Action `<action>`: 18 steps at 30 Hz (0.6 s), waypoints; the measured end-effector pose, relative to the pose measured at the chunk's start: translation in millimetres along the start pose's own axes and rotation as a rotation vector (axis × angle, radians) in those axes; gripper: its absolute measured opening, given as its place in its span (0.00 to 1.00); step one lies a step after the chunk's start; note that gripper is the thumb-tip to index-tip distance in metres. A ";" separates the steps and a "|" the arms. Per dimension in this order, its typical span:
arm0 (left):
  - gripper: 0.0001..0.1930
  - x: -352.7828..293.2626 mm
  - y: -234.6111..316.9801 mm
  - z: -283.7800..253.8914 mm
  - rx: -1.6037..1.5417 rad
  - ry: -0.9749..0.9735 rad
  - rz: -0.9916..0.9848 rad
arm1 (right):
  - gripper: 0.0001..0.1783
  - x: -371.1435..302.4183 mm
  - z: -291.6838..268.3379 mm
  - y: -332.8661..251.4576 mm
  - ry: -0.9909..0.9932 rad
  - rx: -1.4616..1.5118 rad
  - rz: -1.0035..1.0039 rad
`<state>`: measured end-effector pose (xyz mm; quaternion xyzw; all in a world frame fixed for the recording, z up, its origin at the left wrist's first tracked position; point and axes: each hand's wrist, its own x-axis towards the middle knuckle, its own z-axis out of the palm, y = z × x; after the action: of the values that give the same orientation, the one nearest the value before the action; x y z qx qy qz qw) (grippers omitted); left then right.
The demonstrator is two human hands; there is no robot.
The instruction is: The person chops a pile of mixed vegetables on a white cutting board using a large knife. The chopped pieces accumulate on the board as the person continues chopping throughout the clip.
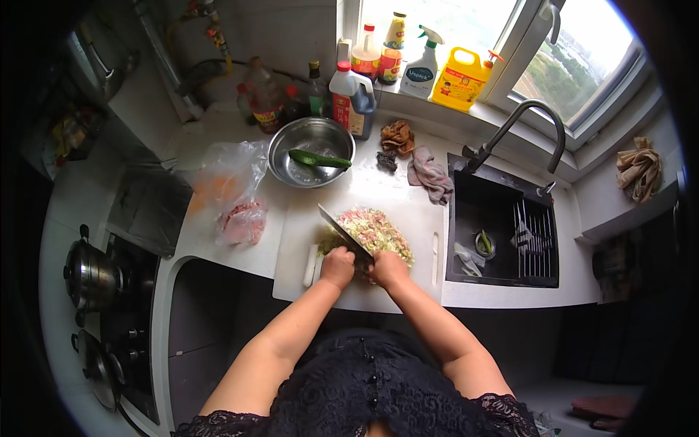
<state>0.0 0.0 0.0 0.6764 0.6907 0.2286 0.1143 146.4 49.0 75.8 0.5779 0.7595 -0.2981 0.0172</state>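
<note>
Daylight from a window (586, 69) reaches a white counter (200, 244), where chopped pink-and-green food (380, 227) lies heaped on a cutting board (293, 237). Across the heap slants a knife (341, 229), its near end inside the closed right hand (388, 269); the left hand (338, 267) curls beside the blade, its grip impossible to tell.

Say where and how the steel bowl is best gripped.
Probably take the steel bowl by its rim, coming from the near right, where the round edge looks exposed; bottles crowd the far side and a plastic bag sits close at left.
</note>
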 end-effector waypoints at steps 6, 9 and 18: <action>0.06 24.8 -16.0 12.7 0.067 -0.015 0.000 | 0.08 16.0 -20.5 -16.2 0.113 -0.012 -0.061; 0.06 27.3 -7.8 8.3 0.031 0.095 0.076 | 0.09 20.2 -1.7 1.6 0.047 -0.050 -0.024; 0.04 23.7 -11.8 5.2 -0.063 0.127 0.068 | 0.10 9.1 -15.1 1.2 0.021 -0.028 0.019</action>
<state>-9.3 24.5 -6.5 0.6798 0.6655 0.2963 0.0839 149.3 64.2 84.3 0.5880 0.7581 -0.2812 0.0200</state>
